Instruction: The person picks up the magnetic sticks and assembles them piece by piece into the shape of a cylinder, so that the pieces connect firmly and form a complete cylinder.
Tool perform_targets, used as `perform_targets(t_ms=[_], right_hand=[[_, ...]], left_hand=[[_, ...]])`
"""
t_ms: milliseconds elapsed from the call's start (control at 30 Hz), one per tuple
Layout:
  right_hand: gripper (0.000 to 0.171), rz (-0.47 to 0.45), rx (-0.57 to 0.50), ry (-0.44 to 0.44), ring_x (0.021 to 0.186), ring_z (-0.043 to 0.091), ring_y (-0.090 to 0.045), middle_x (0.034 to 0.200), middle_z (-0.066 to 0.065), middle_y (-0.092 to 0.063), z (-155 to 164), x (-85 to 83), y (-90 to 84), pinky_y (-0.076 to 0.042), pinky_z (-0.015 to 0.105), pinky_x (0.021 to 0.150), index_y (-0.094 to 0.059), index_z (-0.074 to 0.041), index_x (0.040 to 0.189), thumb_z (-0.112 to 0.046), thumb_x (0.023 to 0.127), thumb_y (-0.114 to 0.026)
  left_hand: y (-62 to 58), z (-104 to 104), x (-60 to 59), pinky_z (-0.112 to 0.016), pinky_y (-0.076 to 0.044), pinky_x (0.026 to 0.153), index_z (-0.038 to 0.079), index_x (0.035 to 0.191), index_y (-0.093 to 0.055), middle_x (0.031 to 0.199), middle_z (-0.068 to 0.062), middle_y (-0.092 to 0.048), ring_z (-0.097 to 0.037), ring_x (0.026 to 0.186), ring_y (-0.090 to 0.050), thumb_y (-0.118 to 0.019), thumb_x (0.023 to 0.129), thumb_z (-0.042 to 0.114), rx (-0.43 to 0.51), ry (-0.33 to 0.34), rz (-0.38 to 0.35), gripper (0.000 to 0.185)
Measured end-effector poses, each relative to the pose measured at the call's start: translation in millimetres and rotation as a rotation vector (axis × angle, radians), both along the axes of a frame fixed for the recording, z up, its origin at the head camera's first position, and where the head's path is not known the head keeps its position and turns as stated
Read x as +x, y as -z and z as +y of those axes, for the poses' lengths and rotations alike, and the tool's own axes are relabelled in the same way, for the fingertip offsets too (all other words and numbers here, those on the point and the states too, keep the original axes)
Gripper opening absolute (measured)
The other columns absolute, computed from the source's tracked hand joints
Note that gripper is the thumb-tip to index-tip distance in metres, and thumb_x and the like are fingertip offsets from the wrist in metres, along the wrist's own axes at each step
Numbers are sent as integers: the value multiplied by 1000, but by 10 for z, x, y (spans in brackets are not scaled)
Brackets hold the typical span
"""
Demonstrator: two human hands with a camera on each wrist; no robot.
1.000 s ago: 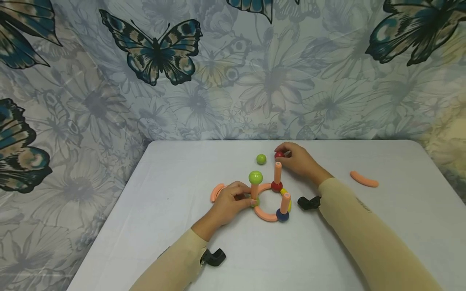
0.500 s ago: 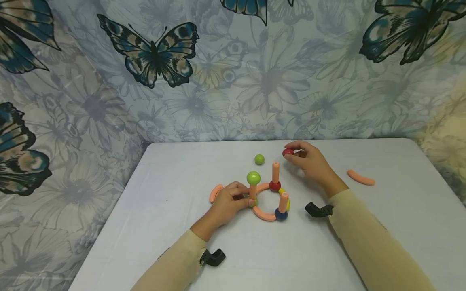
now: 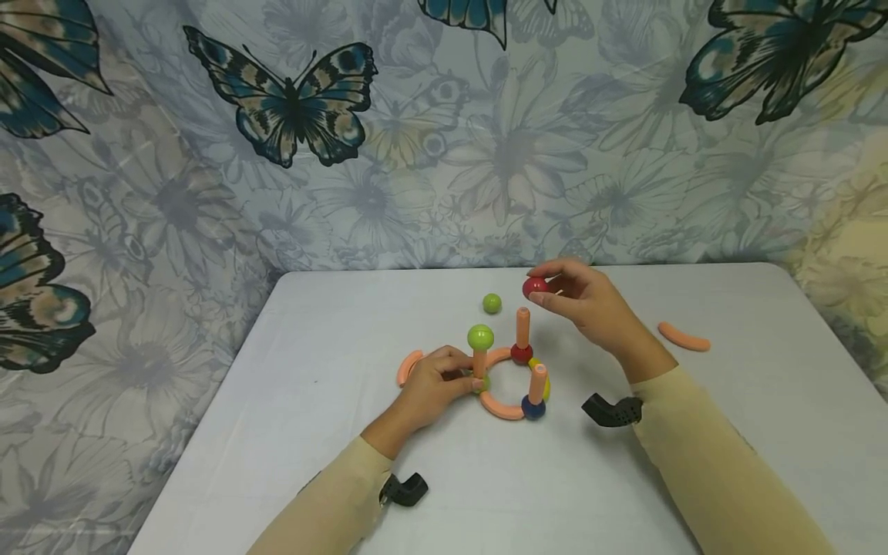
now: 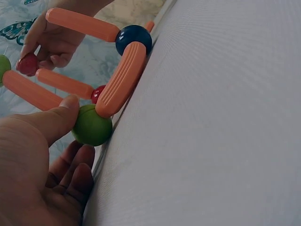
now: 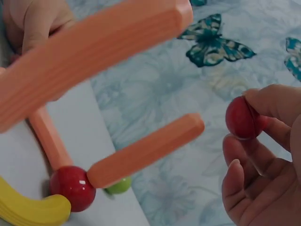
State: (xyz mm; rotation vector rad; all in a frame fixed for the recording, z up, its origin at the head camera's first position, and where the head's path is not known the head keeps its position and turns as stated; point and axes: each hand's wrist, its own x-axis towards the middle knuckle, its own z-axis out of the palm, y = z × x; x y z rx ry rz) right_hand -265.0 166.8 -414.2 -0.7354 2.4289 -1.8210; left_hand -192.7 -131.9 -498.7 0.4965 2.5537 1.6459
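In the head view my right hand (image 3: 586,304) pinches a red ball (image 3: 534,288) between thumb and fingers, raised beyond a ring of toy rods and balls. The right wrist view shows that ball (image 5: 242,118) near the tip of an upright orange rod (image 5: 148,150), a gap between them. This rod stands on a red ball (image 5: 73,188) of the ring. My left hand (image 3: 432,385) grips the ring's left corner, thumb and fingers at a green ball (image 4: 92,125). Above it an orange rod carries another green ball (image 3: 480,337). A blue ball (image 3: 533,407) bears a third upright rod (image 3: 537,383).
A loose green ball (image 3: 492,303) lies behind the ring on the white table (image 3: 333,324). One curved orange piece (image 3: 684,337) lies to the right, and more orange (image 3: 409,368) shows beside my left hand. A yellow curved piece (image 5: 35,209) forms the ring's right side.
My right hand swung to the right with the red ball, then came back left and higher, toward the rear upright rod. The left hand keeps its grip on the ring.
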Motion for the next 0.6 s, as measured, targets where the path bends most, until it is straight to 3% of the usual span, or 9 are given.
perform_targets(t_ms=[200, 600], right_hand=[[29, 35, 46, -94, 101, 31, -67, 119, 11, -72, -53, 9, 24, -58, 31, 82, -70, -3, 131, -8, 104, -77], [29, 38, 47, -118, 102, 33, -66, 119, 10, -72, -33, 11, 36, -57, 32, 81, -69, -3, 132, -6, 104, -75]], left_hand=[[19, -2, -1, -28, -51, 81, 12, 115, -85, 108, 6, -72, -13, 94, -63, -91, 92, 19, -5, -12, -7, 25], [10, -2, 2, -28, -52, 81, 13, 115, -86, 108, 7, -72, -13, 95, -64, -91, 93, 20, -15, -12, -8, 24]])
